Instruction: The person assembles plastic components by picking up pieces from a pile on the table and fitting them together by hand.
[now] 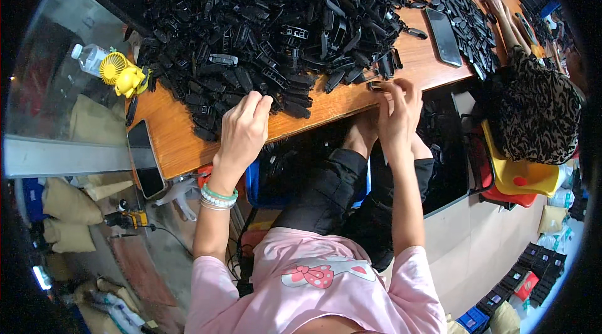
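A large heap of small black plastic parts [269,26], some long and rounded like clips, covers most of the wooden table [164,122]. My left hand [243,126] is at the heap's near edge, its fingers pinched together; whatever they hold is hidden by the knuckles. Farther right, over the table's front edge, my right hand [400,111] has its thumb and fingers bent around a small black plastic part [376,86]. Its exact kind is too small to tell.
A dark phone [443,37] lies right of the heap beside a smaller pile [464,30]. At the left stand a yellow fan [125,75] and a bottle [89,58]; another phone [146,158] lies at the table's left edge. A co-worker's arm [506,23] reaches in at the right.
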Demonstrator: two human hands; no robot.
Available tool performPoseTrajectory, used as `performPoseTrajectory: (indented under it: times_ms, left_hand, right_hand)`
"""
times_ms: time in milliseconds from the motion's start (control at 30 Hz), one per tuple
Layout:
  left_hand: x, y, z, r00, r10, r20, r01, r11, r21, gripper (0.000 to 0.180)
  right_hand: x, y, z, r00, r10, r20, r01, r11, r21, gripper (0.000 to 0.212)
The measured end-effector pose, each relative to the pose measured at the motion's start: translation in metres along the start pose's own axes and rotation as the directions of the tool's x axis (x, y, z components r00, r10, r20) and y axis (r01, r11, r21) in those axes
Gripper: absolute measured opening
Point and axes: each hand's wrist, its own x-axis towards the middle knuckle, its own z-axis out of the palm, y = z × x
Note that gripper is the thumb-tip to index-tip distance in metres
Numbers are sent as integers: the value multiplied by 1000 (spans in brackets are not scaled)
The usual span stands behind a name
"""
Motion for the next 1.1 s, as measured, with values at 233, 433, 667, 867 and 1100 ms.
performPoseTrajectory:
  times_ms: [233, 433, 667, 867, 1100]
  left_hand:
    - [-18, 9, 10, 987, -25, -162, -1, 988, -155, 19]
    - [-42, 34, 17, 953, -204, -224, 130, 944, -304, 22]
    - [-56, 65, -1, 881, -466, 87, 329, 469, -820, 35]
    - [-41, 60, -25, 970, -239, 50, 216, 741, -636, 28]
    - [-37, 59, -33, 976, -209, 58, 202, 777, -596, 24]
  right_hand:
    - [-11, 13, 14, 994, -79, -77, 82, 996, 39, 18]
    - [-48, -46, 9, 940, 8, 340, -269, 628, 730, 28]
    - [-45, -71, -10, 860, -305, 409, -241, 463, 853, 31]
    - [-46, -71, -10, 856, -336, 393, -205, 477, 855, 33]
    - [-55, -76, -10, 851, -454, 263, 114, 650, 751, 48]
